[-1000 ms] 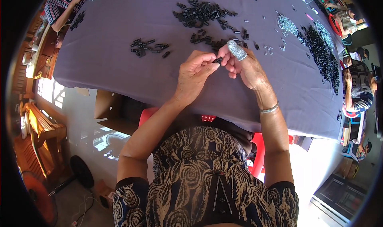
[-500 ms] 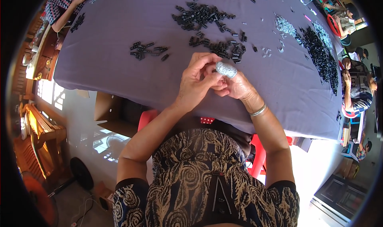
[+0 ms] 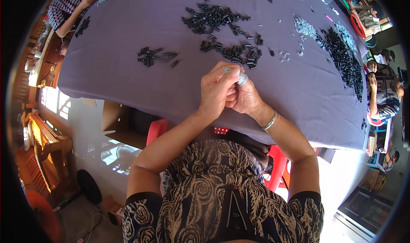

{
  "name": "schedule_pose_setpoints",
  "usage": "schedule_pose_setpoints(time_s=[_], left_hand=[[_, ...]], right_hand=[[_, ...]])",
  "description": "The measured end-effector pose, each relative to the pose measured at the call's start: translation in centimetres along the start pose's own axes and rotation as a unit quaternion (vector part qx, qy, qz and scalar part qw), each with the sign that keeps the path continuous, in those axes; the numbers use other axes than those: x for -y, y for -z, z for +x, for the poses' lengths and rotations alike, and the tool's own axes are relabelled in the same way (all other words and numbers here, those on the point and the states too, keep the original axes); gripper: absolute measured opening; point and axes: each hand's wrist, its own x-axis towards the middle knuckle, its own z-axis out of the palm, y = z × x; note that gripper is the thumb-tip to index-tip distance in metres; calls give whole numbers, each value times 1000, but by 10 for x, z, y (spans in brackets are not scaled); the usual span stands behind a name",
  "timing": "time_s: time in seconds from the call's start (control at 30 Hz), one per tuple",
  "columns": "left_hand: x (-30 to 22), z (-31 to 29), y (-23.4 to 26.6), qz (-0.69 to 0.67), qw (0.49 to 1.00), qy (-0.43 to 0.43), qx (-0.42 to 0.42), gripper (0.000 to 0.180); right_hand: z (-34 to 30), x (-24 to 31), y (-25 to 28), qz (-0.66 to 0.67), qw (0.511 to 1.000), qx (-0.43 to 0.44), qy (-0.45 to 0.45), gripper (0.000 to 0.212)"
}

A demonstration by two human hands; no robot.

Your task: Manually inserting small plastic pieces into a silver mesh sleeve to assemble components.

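Note:
My left hand [image 3: 215, 93] and my right hand [image 3: 247, 100] are pressed together just above the near edge of a table covered in purple cloth [image 3: 128, 85]. The left fingers curl over the right fingers. A silver thimble-like cap [image 3: 242, 78] covers my right thumb tip, and a silver bangle [image 3: 270, 120] sits on that wrist. Whatever is pinched between the fingers is hidden. Just beyond my hands lies the nearest heap of small black parts [image 3: 239, 53].
More black parts lie in heaps at the centre back [image 3: 213, 18], the left [image 3: 153, 57] and the far right [image 3: 346, 59], with small silvery pieces [image 3: 304, 27] nearby. Other people sit at the top left [image 3: 68, 5] and right [image 3: 382, 93]. Red stools [image 3: 156, 129] stand under the table.
A second ago my hands were farther out over the cloth, pinching a small black part between them. They have since drawn back toward me and closed tightly together.

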Motion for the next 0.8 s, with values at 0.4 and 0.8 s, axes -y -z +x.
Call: schedule_pose_setpoints(time_s=[0.4,0.8], left_hand=[[12,9,2,-35,999,2,2,23],[-7,9,30,206,966,-153,-6,12]], right_hand=[[-2,0,-16,-1,994,-101,30,36],[-1,21,-15,-54,996,61,-24,46]])
